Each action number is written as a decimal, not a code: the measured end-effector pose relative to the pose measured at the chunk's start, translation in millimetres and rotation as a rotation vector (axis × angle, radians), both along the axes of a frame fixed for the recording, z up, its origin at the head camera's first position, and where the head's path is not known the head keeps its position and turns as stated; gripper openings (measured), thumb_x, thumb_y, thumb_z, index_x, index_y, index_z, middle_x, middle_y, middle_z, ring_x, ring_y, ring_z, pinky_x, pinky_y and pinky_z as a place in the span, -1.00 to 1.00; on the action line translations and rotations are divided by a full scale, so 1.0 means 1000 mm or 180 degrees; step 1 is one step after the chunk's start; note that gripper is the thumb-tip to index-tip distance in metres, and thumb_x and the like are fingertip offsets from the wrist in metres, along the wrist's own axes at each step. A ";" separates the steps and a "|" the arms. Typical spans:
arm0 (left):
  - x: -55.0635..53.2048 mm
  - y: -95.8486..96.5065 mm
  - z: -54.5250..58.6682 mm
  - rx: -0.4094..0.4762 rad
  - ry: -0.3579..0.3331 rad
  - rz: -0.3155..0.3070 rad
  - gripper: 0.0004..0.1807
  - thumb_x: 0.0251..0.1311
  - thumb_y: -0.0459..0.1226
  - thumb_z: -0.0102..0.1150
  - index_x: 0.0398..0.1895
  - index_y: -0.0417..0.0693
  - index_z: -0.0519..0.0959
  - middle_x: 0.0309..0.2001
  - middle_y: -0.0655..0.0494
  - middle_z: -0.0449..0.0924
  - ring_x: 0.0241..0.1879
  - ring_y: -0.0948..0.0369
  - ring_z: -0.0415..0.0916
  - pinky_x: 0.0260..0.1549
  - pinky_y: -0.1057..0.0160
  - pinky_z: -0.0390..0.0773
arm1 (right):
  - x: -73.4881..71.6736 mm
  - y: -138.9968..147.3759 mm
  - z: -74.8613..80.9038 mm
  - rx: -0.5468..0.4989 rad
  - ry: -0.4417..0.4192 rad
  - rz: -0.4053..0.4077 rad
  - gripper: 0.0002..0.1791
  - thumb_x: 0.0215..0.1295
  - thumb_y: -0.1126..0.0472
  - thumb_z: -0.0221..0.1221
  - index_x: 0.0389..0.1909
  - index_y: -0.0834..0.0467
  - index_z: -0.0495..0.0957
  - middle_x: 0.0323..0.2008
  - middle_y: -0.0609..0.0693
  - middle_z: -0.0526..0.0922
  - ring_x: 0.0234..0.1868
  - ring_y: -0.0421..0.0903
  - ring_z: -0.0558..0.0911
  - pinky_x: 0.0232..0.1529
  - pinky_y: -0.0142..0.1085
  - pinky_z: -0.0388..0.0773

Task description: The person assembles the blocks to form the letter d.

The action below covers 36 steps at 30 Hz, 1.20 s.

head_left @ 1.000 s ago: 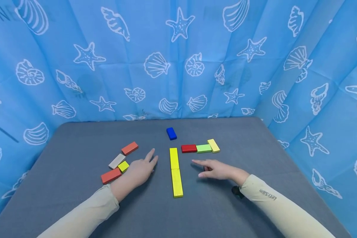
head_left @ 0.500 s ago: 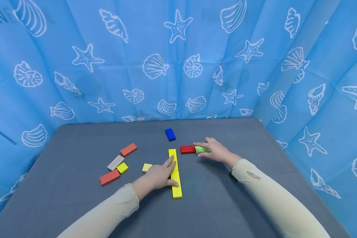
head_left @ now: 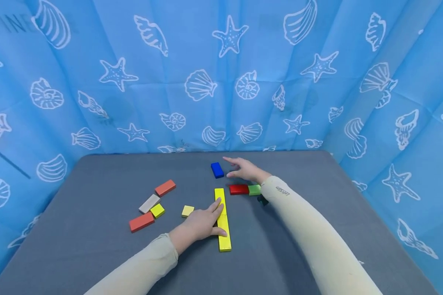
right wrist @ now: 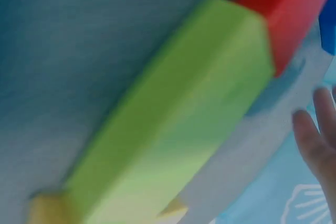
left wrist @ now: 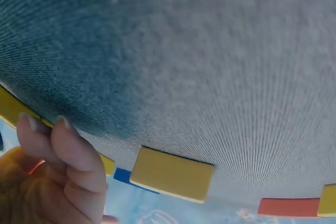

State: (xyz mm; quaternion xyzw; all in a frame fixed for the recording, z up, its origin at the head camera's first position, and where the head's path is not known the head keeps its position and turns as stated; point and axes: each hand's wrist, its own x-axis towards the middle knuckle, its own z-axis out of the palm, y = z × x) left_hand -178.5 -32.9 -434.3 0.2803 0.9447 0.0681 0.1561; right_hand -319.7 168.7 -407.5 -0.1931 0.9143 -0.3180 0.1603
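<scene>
Two long yellow blocks (head_left: 224, 239) lie end to end in a line at the table's middle. My left hand (head_left: 201, 225) rests on them with thumb and fingers spread; in the left wrist view its fingertips are by the yellow edge. A pale yellow block (head_left: 187, 211) lies just beyond that hand. My right hand (head_left: 243, 170) reaches toward the blue block (head_left: 217, 170), its fingers and thumb apart and not touching it. Under the right wrist lie a red block (head_left: 238, 189) and a green block (head_left: 254, 189), end to end. Another yellow block (right wrist: 50, 208) meets the green one's near end.
At the left lie two orange-red blocks, one nearer (head_left: 142, 222) and one farther (head_left: 165, 188), a whitish block (head_left: 149, 203) and a small yellow block (head_left: 157, 211). The grey table (head_left: 103, 254) ends at a blue shell-print curtain (head_left: 203, 61).
My left hand has moved right onto the yellow line, uncovering the pale yellow block. My right hand went to the green block, then farther away to near the blue one. The blocks look unmoved.
</scene>
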 end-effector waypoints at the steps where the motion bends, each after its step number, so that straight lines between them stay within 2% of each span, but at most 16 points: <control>1: 0.000 0.000 0.000 0.0000 -0.0003 -0.0001 -0.06 0.15 0.27 0.13 0.49 -0.04 0.18 0.52 0.07 -0.01 0.05 0.06 0.56 0.02 0.11 0.51 | -0.005 -0.004 0.000 0.0004 -0.0117 -0.0021 -0.19 0.32 0.18 0.25 0.52 0.02 0.09 0.32 0.27 0.31 0.27 0.19 0.36 0.24 0.02 0.34; 5: -0.001 -0.001 -0.001 -0.0015 -0.0006 -0.0023 -0.05 0.15 0.27 0.12 0.49 -0.04 0.18 0.52 0.08 -0.01 0.07 0.07 0.56 0.03 0.12 0.50 | -0.022 -0.016 -0.003 0.0166 -0.0558 -0.0126 -0.10 0.29 0.17 0.28 0.54 -0.08 0.00 0.30 0.27 0.33 0.27 0.19 0.34 0.27 0.07 0.27; 8: 0.000 -0.001 -0.002 -0.0004 -0.0024 -0.0039 -0.05 0.15 0.28 0.11 0.49 -0.03 0.17 0.52 0.08 -0.02 0.09 0.06 0.55 0.05 0.11 0.49 | -0.031 -0.020 -0.007 0.0303 -0.0778 -0.0180 -0.09 0.29 0.12 0.28 0.54 -0.13 -0.03 0.35 0.25 0.29 0.32 0.19 0.30 0.30 0.09 0.21; 13: 0.000 -0.002 -0.003 0.0052 -0.0040 -0.0025 -0.05 0.15 0.28 0.12 0.50 -0.01 0.16 0.53 0.10 -0.02 0.09 0.06 0.55 0.04 0.12 0.50 | -0.040 -0.025 -0.015 0.0486 -0.0841 -0.0194 -0.18 0.32 -0.04 0.22 0.52 -0.12 0.06 0.47 0.16 0.10 0.42 0.16 0.14 0.35 0.13 0.07; 16: -0.001 -0.003 -0.003 0.0057 -0.0037 -0.0013 -0.05 0.15 0.27 0.12 0.51 0.00 0.15 0.53 0.10 -0.02 0.10 0.07 0.54 0.04 0.12 0.50 | -0.043 -0.029 -0.017 0.0598 -0.0789 -0.0226 -0.25 0.29 -0.12 0.22 0.46 -0.06 0.22 0.46 0.15 0.14 0.39 0.16 0.16 0.35 0.15 0.06; 21: -0.002 -0.004 -0.002 0.0039 -0.0073 -0.0013 -0.04 0.16 0.28 0.11 0.51 -0.01 0.14 0.53 0.09 -0.03 0.11 0.07 0.53 0.05 0.13 0.50 | -0.038 -0.033 -0.017 0.0624 -0.0787 -0.0240 -0.31 0.31 -0.09 0.22 0.42 -0.04 0.29 0.43 0.15 0.20 0.38 0.16 0.19 0.34 0.15 0.10; 27: -0.002 -0.004 -0.001 0.0006 -0.0121 -0.0007 -0.05 0.16 0.28 0.10 0.51 0.00 0.13 0.53 0.10 -0.05 0.10 0.06 0.53 0.05 0.11 0.49 | -0.024 -0.034 -0.017 0.0487 -0.0796 -0.0309 -0.36 0.31 0.00 0.24 0.40 -0.04 0.34 0.43 0.17 0.20 0.38 0.17 0.20 0.35 0.12 0.10; 36: 0.000 -0.003 -0.001 0.0031 -0.0100 0.0001 -0.05 0.18 0.27 0.09 0.51 -0.03 0.13 0.54 0.09 -0.07 0.09 0.05 0.54 0.04 0.11 0.49 | -0.012 -0.032 -0.018 0.0537 -0.0760 -0.0385 -0.36 0.25 -0.02 0.29 0.34 0.00 0.41 0.40 0.16 0.26 0.30 0.15 0.28 0.32 0.12 0.16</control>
